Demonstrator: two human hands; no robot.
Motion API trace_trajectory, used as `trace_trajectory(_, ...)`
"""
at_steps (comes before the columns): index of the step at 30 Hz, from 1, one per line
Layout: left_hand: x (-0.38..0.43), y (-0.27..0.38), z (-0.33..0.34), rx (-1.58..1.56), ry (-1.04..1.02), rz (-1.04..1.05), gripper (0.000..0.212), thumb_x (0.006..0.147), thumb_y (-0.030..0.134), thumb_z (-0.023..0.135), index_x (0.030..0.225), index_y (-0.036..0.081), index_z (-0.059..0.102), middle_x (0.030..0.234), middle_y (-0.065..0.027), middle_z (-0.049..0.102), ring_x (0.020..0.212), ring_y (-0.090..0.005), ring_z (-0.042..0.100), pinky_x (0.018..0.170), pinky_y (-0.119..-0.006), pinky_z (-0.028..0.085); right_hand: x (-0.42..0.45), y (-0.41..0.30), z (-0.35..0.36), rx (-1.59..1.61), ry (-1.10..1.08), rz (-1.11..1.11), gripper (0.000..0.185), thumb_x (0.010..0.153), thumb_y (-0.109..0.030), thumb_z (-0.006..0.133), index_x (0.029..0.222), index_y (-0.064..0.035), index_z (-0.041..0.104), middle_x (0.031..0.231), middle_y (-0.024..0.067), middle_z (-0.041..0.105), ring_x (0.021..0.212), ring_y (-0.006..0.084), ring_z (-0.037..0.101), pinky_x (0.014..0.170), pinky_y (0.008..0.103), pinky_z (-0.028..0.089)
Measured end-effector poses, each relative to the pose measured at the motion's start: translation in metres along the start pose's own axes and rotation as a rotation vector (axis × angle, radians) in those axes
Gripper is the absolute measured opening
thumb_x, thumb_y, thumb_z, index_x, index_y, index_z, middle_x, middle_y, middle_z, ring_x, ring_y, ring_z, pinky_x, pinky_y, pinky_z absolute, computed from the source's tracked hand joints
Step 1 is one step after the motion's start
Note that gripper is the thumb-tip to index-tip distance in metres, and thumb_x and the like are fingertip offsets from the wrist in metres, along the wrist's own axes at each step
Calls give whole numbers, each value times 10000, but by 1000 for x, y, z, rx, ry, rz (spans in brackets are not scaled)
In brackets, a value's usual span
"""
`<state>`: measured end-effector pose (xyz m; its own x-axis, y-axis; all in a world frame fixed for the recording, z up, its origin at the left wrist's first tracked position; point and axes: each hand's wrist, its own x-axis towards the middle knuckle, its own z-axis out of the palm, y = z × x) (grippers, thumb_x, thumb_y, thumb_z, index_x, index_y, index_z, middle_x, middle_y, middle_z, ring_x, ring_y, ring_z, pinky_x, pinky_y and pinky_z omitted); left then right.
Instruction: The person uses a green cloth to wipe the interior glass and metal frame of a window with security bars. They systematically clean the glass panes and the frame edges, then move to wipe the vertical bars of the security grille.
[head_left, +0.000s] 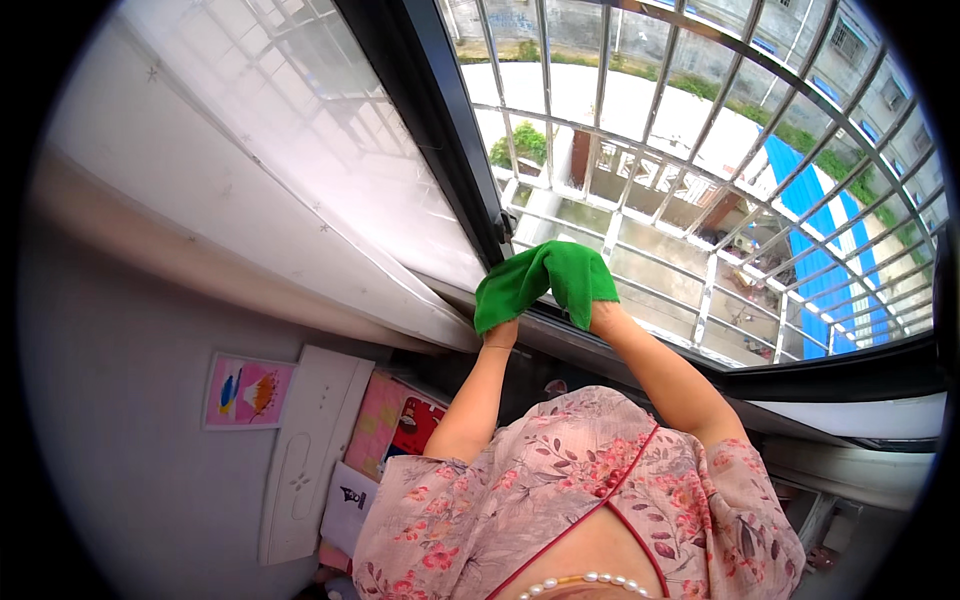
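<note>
A green towel-like cloth (550, 281) lies over both my hands at the foot of the dark window frame (457, 142). Only the wrist end of my left hand (504, 332) shows under the cloth's left flap; its fingers are hidden. At the right flap, the heel of my right hand (604, 313) comes out, and the cloth conceals the rest. Between the hands the cloth bends into a raised fold. Just above it, a dark window latch (505, 225) sits on the frame. Whether the fingers grip the cloth or press through it cannot be seen.
Metal security bars (649, 161) enclose the outside of the window, high above a yard. A white curtain (300, 202) hangs at the left beside the glass. Below it are a white headboard-like panel (311, 457), a pink picture (247, 391) and a patterned pink cloth (375, 412).
</note>
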<state>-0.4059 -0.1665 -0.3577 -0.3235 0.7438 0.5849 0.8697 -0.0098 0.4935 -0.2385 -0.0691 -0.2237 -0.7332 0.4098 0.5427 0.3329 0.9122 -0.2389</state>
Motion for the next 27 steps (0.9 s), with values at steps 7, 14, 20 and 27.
trace_trajectory(7,41,-22,-9,-19,-227,-242,220,845,199,519,944,38,632,938,-191,633,866,-389,587,732,-452,466,4,11,16,236,-28,19,196,777,-90,540,953,-34,602,928,170,612,837,335,583,756,389,474)
trace_trajectory(14,119,70,-150,-313,98,211,275,796,78,588,1065,38,631,1011,-107,638,926,-305,582,818,-390,448,32,-22,-85,154,241,1,461,687,-98,647,1136,-45,554,1118,167,552,1031,390,511,919,478,392)
trace_trajectory(20,183,148,-182,-433,148,351,341,783,76,644,1116,16,595,1096,-132,603,1018,-316,560,908,-410,417,57,-33,-153,76,369,58,415,782,-15,625,1185,-48,532,1122,124,557,1037,248,525,925,357,412)
trace_trajectory(27,203,162,-112,-254,206,599,329,755,45,632,1083,43,615,1069,-142,603,1019,-341,550,903,-444,416,55,6,-135,39,535,169,375,715,-99,671,1084,-86,608,1042,94,600,981,287,558,865,396,432)
